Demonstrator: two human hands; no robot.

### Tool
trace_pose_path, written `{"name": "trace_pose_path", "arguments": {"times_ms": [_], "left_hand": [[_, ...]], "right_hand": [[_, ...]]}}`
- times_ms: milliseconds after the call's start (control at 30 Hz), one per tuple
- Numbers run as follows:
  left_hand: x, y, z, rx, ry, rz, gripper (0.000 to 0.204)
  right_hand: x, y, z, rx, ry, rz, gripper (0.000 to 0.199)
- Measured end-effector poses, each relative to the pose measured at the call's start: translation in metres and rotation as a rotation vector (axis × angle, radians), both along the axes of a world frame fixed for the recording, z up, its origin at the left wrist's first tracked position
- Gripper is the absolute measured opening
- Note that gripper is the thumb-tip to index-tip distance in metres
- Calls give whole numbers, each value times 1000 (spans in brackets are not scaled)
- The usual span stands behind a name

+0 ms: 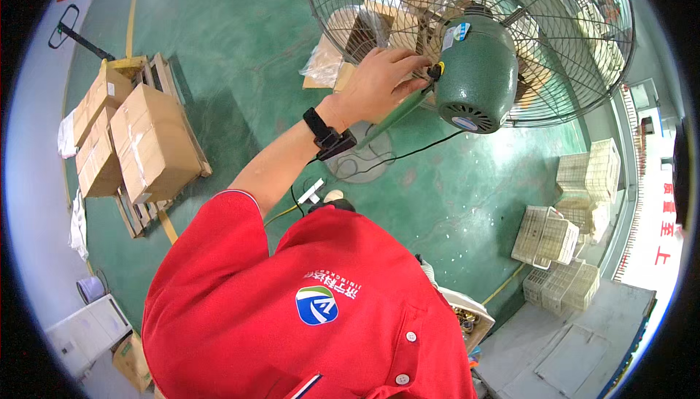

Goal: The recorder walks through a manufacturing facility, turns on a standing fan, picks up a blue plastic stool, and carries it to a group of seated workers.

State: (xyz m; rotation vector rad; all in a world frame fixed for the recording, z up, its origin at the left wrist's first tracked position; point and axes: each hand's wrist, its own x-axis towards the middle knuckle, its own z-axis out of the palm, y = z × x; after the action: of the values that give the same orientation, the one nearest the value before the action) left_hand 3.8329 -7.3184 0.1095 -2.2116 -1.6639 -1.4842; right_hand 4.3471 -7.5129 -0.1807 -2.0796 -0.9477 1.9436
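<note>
My left hand (383,82) reaches up and forward to a large green floor fan. Its fingers are closed round a small black knob (435,72) at the side of the fan's rounded motor housing (477,74). Beyond the motor spreads the round wire cage (561,49). Below my hand the green fan pole (394,117) runs down to a round base on the floor, with a black cord (423,152) trailing from the motor. A black strap with a small device (332,136) sits on my left wrist. My right hand does not show; my red shirt fills the lower middle.
Cardboard boxes (157,144) stand on a wooden pallet at the left, by a pallet-jack handle (84,41). White plastic crates (547,235) are stacked at the right, near a grey cabinet (569,355). A white power strip (311,191) lies on the floor. Bags and cartons lie behind the fan.
</note>
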Motion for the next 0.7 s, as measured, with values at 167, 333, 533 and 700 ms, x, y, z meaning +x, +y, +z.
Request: {"name": "trace_pose_path", "arguments": {"times_ms": [167, 333, 533, 700], "left_hand": [[-8, 11, -4, 69, 93, -20, 33], [-8, 14, 2, 81, 159, -43, 34], [-8, 18, 3, 106, 142, -50, 30], [0, 23, 7, 88, 152, -77, 24]], "right_hand": [[-34, 25, 33, -1, -215, 223, 32], [-31, 24, 13, 56, -256, 285, 39], [-30, 21, 9, 62, -166, 200, 37], [-26, 20, -2, 61, -331, 339, 32]]}}
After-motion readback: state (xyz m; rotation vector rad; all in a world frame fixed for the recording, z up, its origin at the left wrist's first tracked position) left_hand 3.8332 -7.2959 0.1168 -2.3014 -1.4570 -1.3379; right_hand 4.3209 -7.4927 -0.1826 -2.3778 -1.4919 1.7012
